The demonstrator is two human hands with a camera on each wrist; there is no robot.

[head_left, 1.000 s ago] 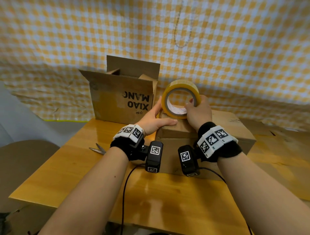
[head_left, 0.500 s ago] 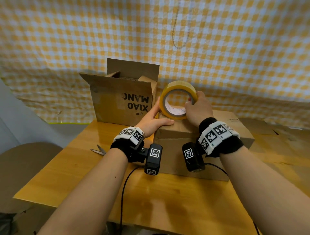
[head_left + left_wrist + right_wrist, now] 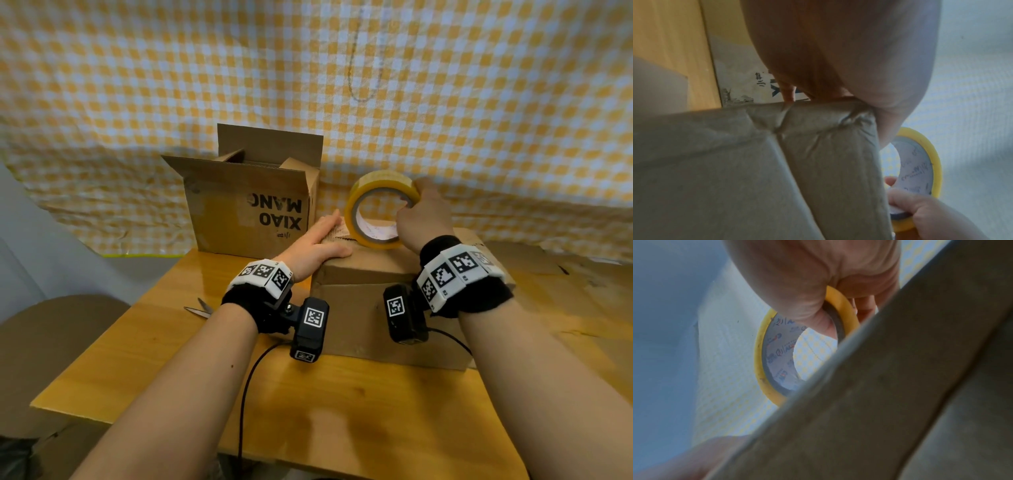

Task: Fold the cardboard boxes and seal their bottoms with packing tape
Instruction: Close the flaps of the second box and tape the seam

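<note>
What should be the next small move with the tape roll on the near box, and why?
Probably draw the tape roll toward the person along the top of the near box. The right hand grips the roll standing on edge on the box top, and the left hand presses flat beside it, apparently pinning the box or the tape's start.

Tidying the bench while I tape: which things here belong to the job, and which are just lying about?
In use:
- brown cardboard box under the hands
- yellow roll of packing tape
- left hand, flat on box
- right hand, gripping roll

Lying about:
- open printed cardboard box
- metal scissors
</note>
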